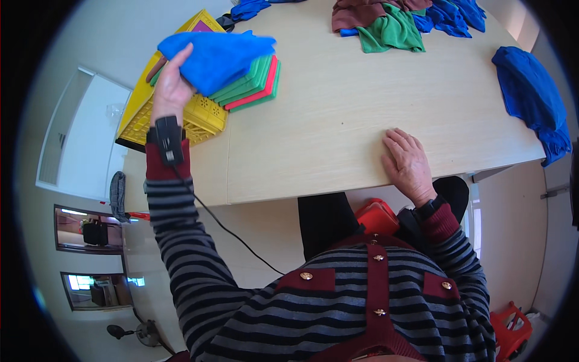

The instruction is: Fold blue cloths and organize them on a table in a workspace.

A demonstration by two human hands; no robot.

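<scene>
My left hand is closed on a blue cloth, thumb on top and the other fingers hidden beneath it. The cloth is held above a neat stack of folded green and red cloths, covering part of it. Beside that stack, under my left wrist, is a yellow plastic basket with a patterned, pierced wall; some cloth shows at its far rim. My right hand lies flat on the table near its front edge, fingers extended, holding nothing.
On the pale wooden table, a loose heap of brown, green and blue cloths lies at the far side. A crumpled blue cloth hangs over the right edge. A black cable runs from my left wrist. A red stool stands lower right.
</scene>
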